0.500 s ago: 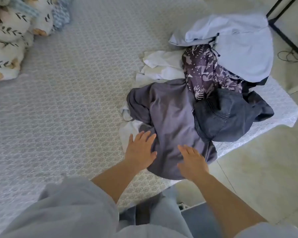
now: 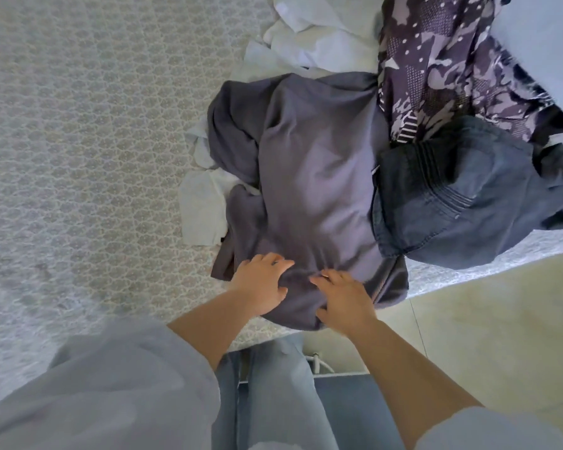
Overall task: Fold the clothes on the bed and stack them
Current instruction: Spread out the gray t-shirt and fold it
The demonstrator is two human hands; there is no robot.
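A grey shirt [image 2: 312, 177] lies crumpled on top of a heap of clothes at the bed's near right corner. My left hand [image 2: 260, 284] and my right hand [image 2: 345, 297] both sit on its near hem, fingers curling into the bunched fabric between them. Beside it lie a dark blue denim garment [image 2: 462, 196], a purple patterned garment [image 2: 442, 60] and white clothes [image 2: 319, 40]. A pale blue garment [image 2: 546, 43] shows at the top right corner.
The bed [image 2: 78, 157] with its patterned cover stretches away to the left of the heap. Its edge runs just below my hands, with tiled floor [image 2: 485, 319] to the right. My legs stand against the bed.
The view has closed in on the heap. Both hands have moved together on the grey shirt's hem, and their flat fingers now curl into the fabric, bunching it.
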